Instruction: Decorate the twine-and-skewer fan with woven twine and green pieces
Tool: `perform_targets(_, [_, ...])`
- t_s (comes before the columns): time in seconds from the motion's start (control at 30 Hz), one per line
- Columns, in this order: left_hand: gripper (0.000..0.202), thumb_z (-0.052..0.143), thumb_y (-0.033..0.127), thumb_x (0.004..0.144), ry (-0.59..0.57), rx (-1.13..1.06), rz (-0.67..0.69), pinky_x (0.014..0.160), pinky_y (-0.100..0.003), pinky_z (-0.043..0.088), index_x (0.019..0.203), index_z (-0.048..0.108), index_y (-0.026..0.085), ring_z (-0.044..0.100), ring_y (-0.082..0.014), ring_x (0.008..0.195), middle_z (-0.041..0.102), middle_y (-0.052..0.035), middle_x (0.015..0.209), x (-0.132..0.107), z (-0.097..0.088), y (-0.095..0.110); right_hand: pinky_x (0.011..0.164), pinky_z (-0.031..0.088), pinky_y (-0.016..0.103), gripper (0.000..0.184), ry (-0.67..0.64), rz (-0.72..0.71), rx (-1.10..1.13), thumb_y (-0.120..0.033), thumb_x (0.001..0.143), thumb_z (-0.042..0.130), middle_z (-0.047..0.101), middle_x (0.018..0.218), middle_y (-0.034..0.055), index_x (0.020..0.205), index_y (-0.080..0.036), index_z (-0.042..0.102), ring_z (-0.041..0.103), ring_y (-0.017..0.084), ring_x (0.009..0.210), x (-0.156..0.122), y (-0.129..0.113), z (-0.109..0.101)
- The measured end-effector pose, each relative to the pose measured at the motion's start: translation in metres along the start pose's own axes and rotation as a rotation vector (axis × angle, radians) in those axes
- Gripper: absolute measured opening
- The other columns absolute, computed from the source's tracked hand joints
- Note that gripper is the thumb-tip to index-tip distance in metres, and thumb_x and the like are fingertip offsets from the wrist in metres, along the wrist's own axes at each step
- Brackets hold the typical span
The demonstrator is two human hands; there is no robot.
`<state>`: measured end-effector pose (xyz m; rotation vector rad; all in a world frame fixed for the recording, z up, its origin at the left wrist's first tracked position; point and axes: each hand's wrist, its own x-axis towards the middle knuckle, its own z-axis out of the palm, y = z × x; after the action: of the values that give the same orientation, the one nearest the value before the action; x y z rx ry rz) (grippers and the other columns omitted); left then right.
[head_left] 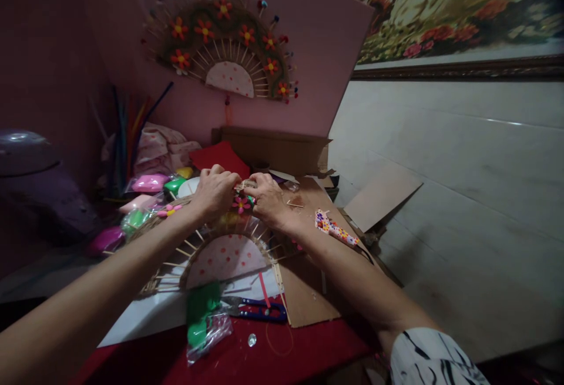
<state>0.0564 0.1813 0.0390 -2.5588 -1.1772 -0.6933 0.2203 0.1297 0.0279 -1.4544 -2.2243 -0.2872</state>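
Note:
A half-round fan of sticks and brown twine, with a dotted cloth centre (227,261), lies on the table. My left hand (215,192) is closed at the top of its rim, fingers curled down and partly hidden. Close by on the right, my right hand (268,198) pinches the same stretch of rim, thumb and fingers together. A pink flower (241,204) sits on the fan just below my fingertips, with a bit of green beside it. Another pink flower (168,211) is on the fan's left part, left of my left wrist.
Blue-handled thread snips (259,308) and a bag of green clay (203,320) lie in front. Pink clay packs (150,183) are at left. A flower-patterned glue gun (335,229) rests on cardboard (308,291) at right. A finished fan (194,35) hangs behind.

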Motion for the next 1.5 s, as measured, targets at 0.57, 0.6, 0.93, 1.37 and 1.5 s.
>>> perform_targets(0.57, [0.019,0.054,0.024,0.078,0.035,-0.013,-0.042,0.074,-0.04,0.033,0.091,0.067,0.022,0.05,-0.028,0.093,0.07,-0.0098,0.091,0.001,0.001,0.001,0.088,0.041,0.035,0.019,0.078,0.183,0.181,-0.018,0.076,0.057,0.055,0.109,0.0051,0.091,-0.022,0.068,0.045,0.022,0.102,0.022,-0.005,0.021])
perform_targets(0.6, [0.018,0.054,0.024,0.078,0.039,-0.019,-0.041,0.074,-0.04,0.033,0.091,0.067,0.022,0.05,-0.0281,0.093,0.07,-0.0096,0.091,0.001,0.002,0.001,0.087,0.041,0.035,0.018,0.08,0.182,0.177,-0.019,0.076,0.057,0.055,0.109,0.0052,0.091,-0.022,0.068,0.045,0.022,0.102,0.022,-0.004,0.022])
perform_targets(0.93, [0.02,0.05,0.023,0.081,0.046,-0.066,-0.007,0.074,-0.041,0.032,0.088,0.069,0.023,0.049,-0.0276,0.093,0.071,-0.008,0.09,0.001,0.0,-0.001,0.089,0.04,0.035,0.016,0.093,0.174,0.186,-0.019,0.077,0.057,0.055,0.11,0.0062,0.089,-0.02,0.067,0.044,0.021,0.104,0.024,-0.005,0.025])
perform_targets(1.37, [0.02,0.052,0.026,0.078,-0.056,0.087,0.037,0.072,-0.043,0.03,0.072,0.071,0.019,0.047,-0.0297,0.091,0.069,-0.0122,0.083,0.003,-0.004,-0.001,0.092,0.039,0.035,0.011,0.114,0.238,0.251,-0.018,0.078,0.059,0.057,0.107,0.0065,0.084,-0.019,0.068,0.047,0.021,0.105,0.025,-0.005,0.027])
perform_targets(1.5, [0.02,0.051,0.026,0.078,-0.074,0.103,0.029,0.074,-0.043,0.031,0.071,0.069,0.018,0.048,-0.0302,0.093,0.069,-0.0126,0.084,0.003,-0.005,0.003,0.091,0.04,0.036,0.008,0.104,0.244,0.251,-0.019,0.078,0.062,0.057,0.106,0.0058,0.082,-0.021,0.069,0.047,0.022,0.105,0.025,-0.006,0.027])
